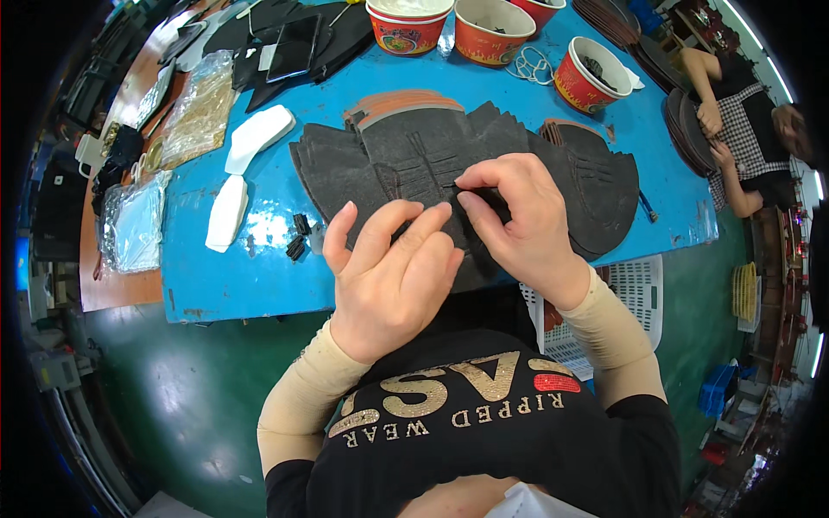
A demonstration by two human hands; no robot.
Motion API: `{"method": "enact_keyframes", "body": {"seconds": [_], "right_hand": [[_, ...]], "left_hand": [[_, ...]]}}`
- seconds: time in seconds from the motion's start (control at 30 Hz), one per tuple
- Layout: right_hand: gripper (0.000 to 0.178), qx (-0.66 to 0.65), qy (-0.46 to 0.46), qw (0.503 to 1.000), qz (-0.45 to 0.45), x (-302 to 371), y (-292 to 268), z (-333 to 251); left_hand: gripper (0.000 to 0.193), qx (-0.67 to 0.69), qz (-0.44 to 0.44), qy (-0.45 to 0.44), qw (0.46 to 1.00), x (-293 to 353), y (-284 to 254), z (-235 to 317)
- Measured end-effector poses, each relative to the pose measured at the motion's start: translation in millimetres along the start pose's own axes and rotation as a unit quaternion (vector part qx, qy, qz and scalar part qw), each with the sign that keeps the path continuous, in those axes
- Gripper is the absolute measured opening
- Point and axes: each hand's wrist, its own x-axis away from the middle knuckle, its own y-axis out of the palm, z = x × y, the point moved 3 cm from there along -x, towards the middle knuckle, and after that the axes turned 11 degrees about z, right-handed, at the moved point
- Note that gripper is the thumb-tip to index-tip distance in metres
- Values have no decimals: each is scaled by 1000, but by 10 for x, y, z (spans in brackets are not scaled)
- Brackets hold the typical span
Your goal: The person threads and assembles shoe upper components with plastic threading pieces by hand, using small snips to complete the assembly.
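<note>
Stacks of dark grey leather-like cut pieces (406, 151) with brown undersides lie fanned out on the blue table. The top piece shows slits and stitched-looking lines. Above its near part my right hand (522, 216) has thumb and index finger pinched together at a tiny dark bit, too small to name. Just left of it, my left hand (393, 281) has its fingers curled in and its little finger raised. What its fingertips hold, if anything, is hidden. Another dark stack (596, 186) lies right of my right hand. Small black bundled strips (298, 237) rest left of my left hand.
White curved pieces (227, 211) and plastic-wrapped packs (134, 229) lie at the left. A phone (294, 47) and red paper tubs (591, 78) stand farther back. A white basket (635, 298) sits below the table's right edge. Another person (738, 129) works at the far right.
</note>
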Motion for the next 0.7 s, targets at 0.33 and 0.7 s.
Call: {"method": "enact_keyframes", "body": {"seconds": [0.33, 0.7], "right_hand": [[19, -82, 131, 987, -52, -148, -106, 46], [22, -437, 285, 846, -110, 270, -90, -587]], "left_hand": [[18, 71, 6, -68, 995, 153, -254, -9], [24, 444, 34, -289, 847, 230, -326, -63]]}}
